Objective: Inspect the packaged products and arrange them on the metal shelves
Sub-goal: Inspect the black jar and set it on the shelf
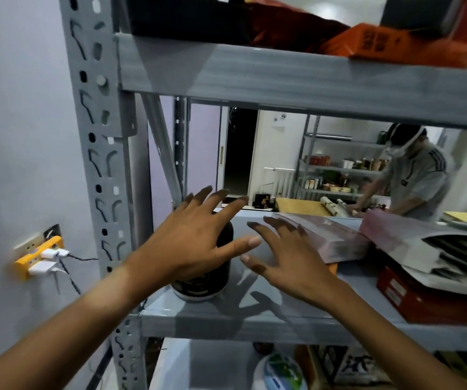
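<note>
Fingers (215, 201) of my left hand (187, 243) and right hand (285, 263) are spread wide, holding nothing, just over the dark jar (201, 285) standing at the middle shelf's (254, 325) left end. It looks rigid, smooth, possibly slippery; I'd clasp its sides with both palms.

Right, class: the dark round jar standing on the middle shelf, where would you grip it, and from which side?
Grip the dark jar round its curved sides, probably coming from the open front of the shelf. It stands upright and its round body suits a wrapping grasp. The left hand hovers in front of it with fingers spread; the right hand is beside it, also open.
</note>
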